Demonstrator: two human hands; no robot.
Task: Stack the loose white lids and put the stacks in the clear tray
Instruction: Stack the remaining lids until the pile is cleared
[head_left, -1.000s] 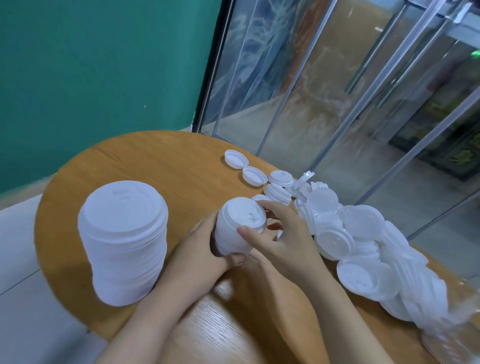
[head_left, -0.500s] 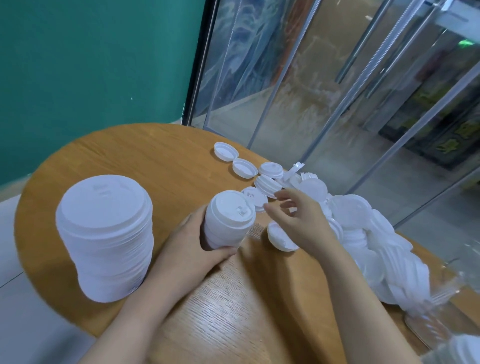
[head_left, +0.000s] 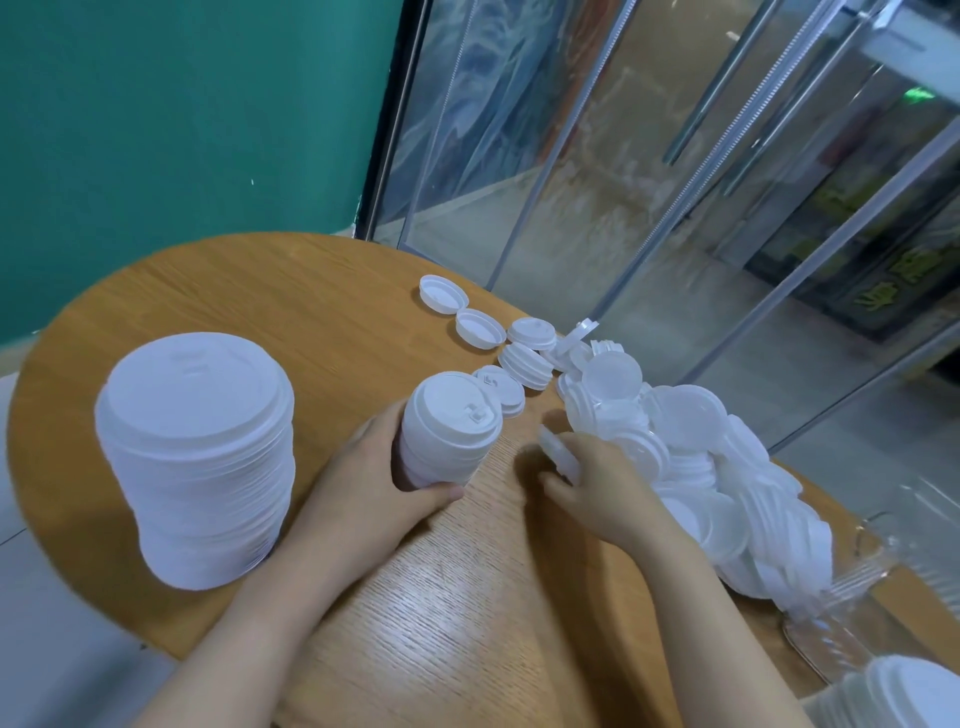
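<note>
Right hand (head_left: 589, 480) pinches one loose lid (head_left: 558, 451) on edge at pile's near side; small stack (head_left: 447, 431), gripped by left hand (head_left: 374, 486), sits at its 9 o'clock, w/ bare bench (head_left: 311, 312) between

head cam | looks forward-down | close over table (head_left: 322, 291)

Two hands (head_left: 363, 488), three lid stacks (head_left: 200, 457) (plus loose heap (head_left: 701, 467)), one table (head_left: 260, 301).

Bright, even light; soft shadows, glass reflections, motion blur and wide-angle bending at edges
</note>
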